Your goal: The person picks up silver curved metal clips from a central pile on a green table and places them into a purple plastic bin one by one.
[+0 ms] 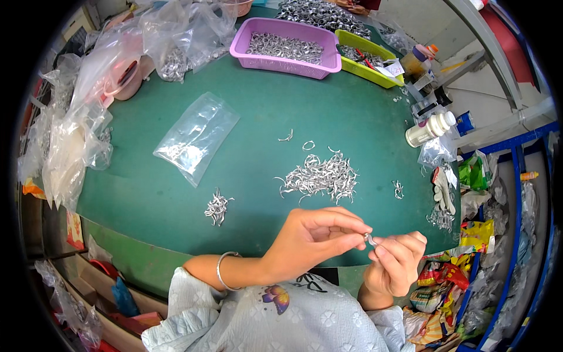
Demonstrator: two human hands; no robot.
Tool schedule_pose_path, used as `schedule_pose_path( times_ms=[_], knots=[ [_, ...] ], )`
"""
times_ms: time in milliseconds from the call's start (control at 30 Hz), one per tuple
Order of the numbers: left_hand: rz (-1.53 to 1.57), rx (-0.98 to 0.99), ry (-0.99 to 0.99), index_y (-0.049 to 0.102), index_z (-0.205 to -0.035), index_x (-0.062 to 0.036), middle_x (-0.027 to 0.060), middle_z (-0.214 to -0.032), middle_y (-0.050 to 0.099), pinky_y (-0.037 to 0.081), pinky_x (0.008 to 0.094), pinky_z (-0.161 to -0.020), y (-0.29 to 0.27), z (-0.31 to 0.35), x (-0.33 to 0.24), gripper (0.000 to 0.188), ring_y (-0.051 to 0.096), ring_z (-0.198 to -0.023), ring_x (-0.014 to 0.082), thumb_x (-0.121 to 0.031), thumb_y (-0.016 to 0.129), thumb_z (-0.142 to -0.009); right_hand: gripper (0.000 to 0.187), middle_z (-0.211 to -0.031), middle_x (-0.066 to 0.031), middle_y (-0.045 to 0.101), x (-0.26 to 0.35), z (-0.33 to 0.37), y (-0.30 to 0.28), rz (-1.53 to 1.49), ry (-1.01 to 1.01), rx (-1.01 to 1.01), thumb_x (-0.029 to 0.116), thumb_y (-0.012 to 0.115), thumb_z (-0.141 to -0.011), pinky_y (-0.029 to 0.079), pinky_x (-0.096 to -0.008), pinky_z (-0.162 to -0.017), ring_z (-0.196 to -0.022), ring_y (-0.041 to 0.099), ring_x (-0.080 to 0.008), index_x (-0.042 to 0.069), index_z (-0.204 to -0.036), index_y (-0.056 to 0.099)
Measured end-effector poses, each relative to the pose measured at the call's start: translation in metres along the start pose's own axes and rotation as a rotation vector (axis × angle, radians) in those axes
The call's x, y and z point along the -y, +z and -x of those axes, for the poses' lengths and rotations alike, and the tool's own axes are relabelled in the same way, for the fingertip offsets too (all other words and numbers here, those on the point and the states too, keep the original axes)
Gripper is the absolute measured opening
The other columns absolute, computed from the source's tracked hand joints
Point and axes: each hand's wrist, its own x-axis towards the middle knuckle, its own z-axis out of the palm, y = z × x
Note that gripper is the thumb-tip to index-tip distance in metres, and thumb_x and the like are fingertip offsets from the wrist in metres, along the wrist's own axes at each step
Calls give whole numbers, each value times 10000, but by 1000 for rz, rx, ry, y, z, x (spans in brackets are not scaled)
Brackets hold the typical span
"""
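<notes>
Close to the table's front edge, my left hand (316,234) pinches one end of a small curved silver metal piece (370,240) between thumb and fingertips. The other end is gripped by my right hand (396,263), its fingers curled in. Just beyond my hands lies a loose pile of similar thin, bent metal pieces (322,176). A smaller heap (217,208) sits to the left, and a few pieces (398,189) lie to the right. One ring-shaped piece (308,145) rests behind the main pile.
On the green table (258,117) lies a clear plastic bag (197,138). A purple basket (285,70) and a yellow-green basket (366,73) of metal parts stand at the back. A white bottle (431,129) is at the right edge, plastic bags (79,141) crowd the left.
</notes>
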Motion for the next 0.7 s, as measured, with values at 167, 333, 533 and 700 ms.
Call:
schedule_pose_path(
  times_ms=[167,333,533,700],
  knots=[
    [-19,10,72,590,-968,72,160,-982,556,483,286,-745,-2,4,0,201,579,-854,190,120,531,-782,261,-845,-9,638,-3,-7,-13,65,-128,115,84,724,-643,351,-286,-624,-699,514,-147,106,-883,622],
    [14,26,55,594,-959,74,166,-980,563,490,291,-749,-1,4,-3,188,585,-853,196,114,523,-790,290,-862,-5,637,-2,-11,-18,64,-189,157,79,725,-641,352,-271,-618,-713,509,-139,115,-910,623],
    [1,45,32,602,-936,80,167,-983,567,493,292,-753,-3,4,-5,160,591,-854,201,98,515,-803,324,-872,11,631,-1,-10,-19,19,-178,161,80,734,-636,352,-263,-608,-711,504,-135,133,-934,618],
    [8,59,48,605,-935,79,167,-982,567,492,289,-755,-3,5,-6,156,592,-858,201,89,519,-806,326,-882,23,628,-1,-8,-15,18,-187,134,97,750,-628,356,-256,-599,-707,501,-130,149,-921,617]
  ],
)
